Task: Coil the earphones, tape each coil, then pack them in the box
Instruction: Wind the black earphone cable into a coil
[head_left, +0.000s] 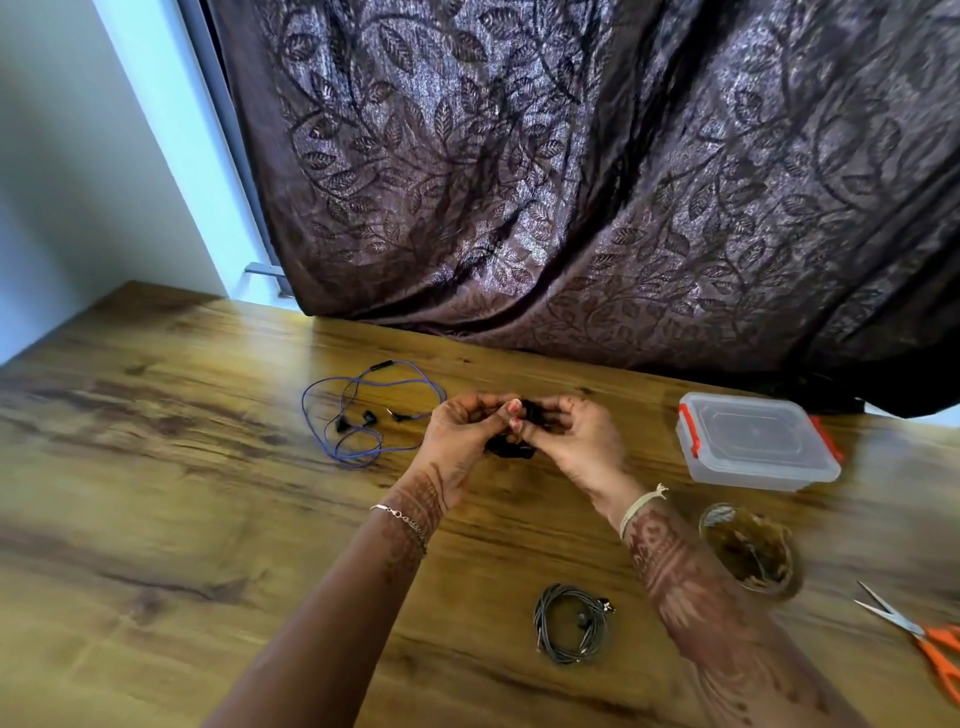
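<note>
Left hand (464, 427): closed around the black earphones (511, 446), fingers pinching the cable.
Right hand (574, 435): also gripping the black earphones, above the table (156, 467).
Blue earphones (363, 410): loose, left of the hands.
Grey coil (570, 623): near, between the forearms.
Box (756, 441): right, lid on.
Writing: none can be read.

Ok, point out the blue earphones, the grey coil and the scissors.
blue earphones (358, 415): head view, on the loose cable loops near the earbuds.
grey coil (570, 623): head view, on the coil's wound cable.
scissors (935, 649): head view, on the orange handle.
</note>
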